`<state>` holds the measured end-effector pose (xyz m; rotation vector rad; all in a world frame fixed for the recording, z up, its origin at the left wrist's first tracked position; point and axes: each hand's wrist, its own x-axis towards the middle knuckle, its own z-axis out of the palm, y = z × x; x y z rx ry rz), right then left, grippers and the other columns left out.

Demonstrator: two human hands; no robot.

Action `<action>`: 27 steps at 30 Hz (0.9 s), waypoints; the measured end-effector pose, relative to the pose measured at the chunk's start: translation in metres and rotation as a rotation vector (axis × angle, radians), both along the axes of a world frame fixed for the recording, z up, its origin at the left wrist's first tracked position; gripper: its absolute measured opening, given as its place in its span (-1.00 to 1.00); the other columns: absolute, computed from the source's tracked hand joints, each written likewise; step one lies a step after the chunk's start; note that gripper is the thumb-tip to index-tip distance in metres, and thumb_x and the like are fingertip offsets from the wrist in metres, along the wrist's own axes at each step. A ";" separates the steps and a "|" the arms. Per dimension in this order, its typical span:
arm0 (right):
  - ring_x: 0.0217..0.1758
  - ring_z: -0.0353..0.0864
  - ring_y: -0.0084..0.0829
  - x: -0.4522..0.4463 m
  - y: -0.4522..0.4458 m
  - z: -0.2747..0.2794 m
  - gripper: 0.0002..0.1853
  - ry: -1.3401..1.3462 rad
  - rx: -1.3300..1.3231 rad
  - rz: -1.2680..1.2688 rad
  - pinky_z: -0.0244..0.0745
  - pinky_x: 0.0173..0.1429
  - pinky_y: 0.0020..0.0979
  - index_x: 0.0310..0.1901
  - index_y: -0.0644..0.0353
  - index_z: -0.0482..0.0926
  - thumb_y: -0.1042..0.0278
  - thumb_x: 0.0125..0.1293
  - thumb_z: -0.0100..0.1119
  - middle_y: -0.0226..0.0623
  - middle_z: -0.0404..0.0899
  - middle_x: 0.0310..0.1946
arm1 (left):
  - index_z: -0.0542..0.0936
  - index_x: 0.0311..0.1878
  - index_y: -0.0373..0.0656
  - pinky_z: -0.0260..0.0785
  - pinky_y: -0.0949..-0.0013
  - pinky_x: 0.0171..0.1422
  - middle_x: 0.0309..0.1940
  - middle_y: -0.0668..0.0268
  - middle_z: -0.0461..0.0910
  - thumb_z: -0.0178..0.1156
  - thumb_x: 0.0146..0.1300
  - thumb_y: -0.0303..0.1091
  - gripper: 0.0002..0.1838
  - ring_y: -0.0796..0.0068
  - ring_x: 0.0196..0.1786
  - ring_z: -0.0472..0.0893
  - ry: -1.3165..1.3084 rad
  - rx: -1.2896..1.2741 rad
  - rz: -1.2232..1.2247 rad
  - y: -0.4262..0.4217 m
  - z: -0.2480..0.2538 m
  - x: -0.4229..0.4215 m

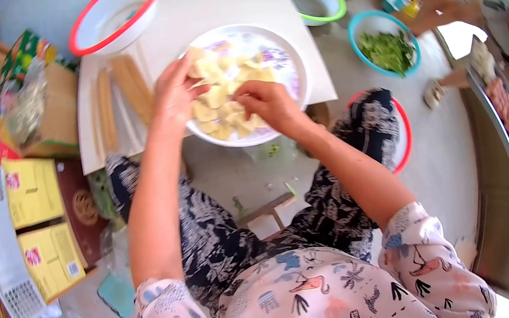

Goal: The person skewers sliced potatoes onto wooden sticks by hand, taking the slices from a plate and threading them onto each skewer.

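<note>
A round white tray point(304, 78) with a purple floral print lies on the table in front of me. Pale yellow slices point(215, 96), which look like potato, are heaped and spread over it. At the tray's left rim, my left hand point(176, 90) is curled around some of these slices, its thumb toward the middle. My right hand point(267, 105) is over the heap with its fingers bent and drawn together among the slices. Whatever sits between those right fingertips is hidden.
Wooden strips point(131, 88) lie left of the tray. A red-rimmed basin point(117, 14) stands behind. To the right are a green-rimmed basin point(336, 2) and a blue basin point(357, 49) of leafy greens. Another person's hand point(437, 10) is beside a long food tray point(499, 113).
</note>
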<state>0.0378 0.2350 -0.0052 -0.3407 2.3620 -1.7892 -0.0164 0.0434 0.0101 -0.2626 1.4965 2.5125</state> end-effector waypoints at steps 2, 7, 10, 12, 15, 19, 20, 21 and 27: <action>-0.52 0.46 -0.65 0.002 -0.001 0.004 -0.86 -0.009 0.025 -0.025 0.36 -0.39 -0.56 -0.24 0.34 0.55 0.45 0.27 0.07 -0.38 0.52 -0.55 | 0.49 -0.14 -0.24 0.48 0.47 -0.32 -0.29 0.28 0.57 0.26 0.14 -0.31 -0.72 0.49 -0.31 0.57 0.047 -0.015 -0.034 0.004 -0.001 0.000; -0.54 0.45 -0.67 0.006 -0.006 0.012 -0.86 -0.036 0.020 -0.008 0.34 -0.42 -0.57 -0.23 0.32 0.56 0.46 0.26 0.08 -0.42 0.50 -0.61 | 0.46 -0.06 -0.24 0.44 0.41 -0.10 -0.23 0.27 0.56 0.26 0.12 -0.42 -0.68 0.47 -0.21 0.56 0.083 -0.127 -0.006 0.001 -0.006 -0.002; -0.59 0.45 -0.67 0.001 -0.006 -0.001 -0.89 -0.007 -0.111 -0.008 0.32 -0.49 -0.56 -0.31 0.30 0.56 0.47 0.25 0.06 -0.41 0.48 -0.64 | 0.46 -0.07 -0.26 0.45 0.37 -0.04 -0.22 0.27 0.56 0.25 0.12 -0.47 -0.70 0.45 -0.21 0.57 0.085 -0.120 -0.034 0.000 -0.008 -0.004; -0.58 0.43 -0.68 -0.002 -0.004 0.003 -0.89 -0.202 -0.253 0.049 0.29 -0.50 -0.58 -0.30 0.32 0.57 0.48 0.25 0.06 -0.43 0.48 -0.63 | 0.46 -0.08 -0.26 0.45 0.37 -0.03 -0.23 0.28 0.56 0.25 0.12 -0.46 -0.70 0.45 -0.21 0.57 0.084 -0.121 -0.033 -0.001 -0.005 -0.003; -0.58 0.38 -0.70 -0.002 -0.005 0.000 -0.88 -0.198 -0.212 0.058 0.25 -0.49 -0.62 -0.26 0.30 0.57 0.47 0.27 0.05 -0.46 0.45 -0.62 | 0.46 -0.08 -0.27 0.45 0.37 -0.02 -0.23 0.28 0.56 0.26 0.11 -0.47 -0.70 0.45 -0.22 0.57 0.047 -0.122 -0.038 -0.003 -0.004 -0.002; -0.62 0.25 -0.76 0.001 -0.008 -0.008 -0.86 -0.038 -0.110 0.020 0.10 -0.53 -0.68 -0.22 0.22 0.57 0.40 0.31 0.04 -0.53 0.40 -0.64 | 0.46 -0.07 -0.28 0.46 0.40 -0.03 -0.22 0.27 0.56 0.25 0.12 -0.49 -0.70 0.45 -0.22 0.57 0.023 -0.114 -0.053 -0.008 -0.007 0.001; -0.62 0.25 -0.76 0.001 -0.009 -0.006 -0.86 -0.027 -0.107 0.016 0.10 -0.53 -0.68 -0.22 0.22 0.57 0.40 0.31 0.04 -0.53 0.40 -0.64 | 0.46 -0.06 -0.28 0.45 0.39 -0.03 -0.21 0.27 0.56 0.24 0.12 -0.49 -0.69 0.46 -0.21 0.56 0.024 -0.131 -0.055 -0.009 -0.007 0.001; -0.62 0.22 -0.77 0.002 -0.009 -0.002 -0.86 -0.178 -0.210 0.058 0.06 -0.54 -0.68 -0.22 0.20 0.58 0.37 0.32 0.04 -0.54 0.39 -0.64 | 0.46 -0.06 -0.28 0.45 0.39 -0.02 -0.20 0.27 0.55 0.24 0.12 -0.49 -0.69 0.47 -0.20 0.56 0.029 -0.144 -0.063 -0.007 -0.006 0.001; -0.62 0.23 -0.77 0.002 -0.008 -0.003 -0.84 -0.306 -0.334 0.105 0.05 -0.54 -0.68 -0.21 0.19 0.58 0.32 0.32 0.07 -0.55 0.39 -0.65 | 0.45 -0.03 -0.30 0.42 0.40 0.04 -0.16 0.28 0.54 0.22 0.14 -0.47 -0.68 0.47 -0.11 0.55 0.020 -0.154 -0.063 -0.007 -0.006 0.004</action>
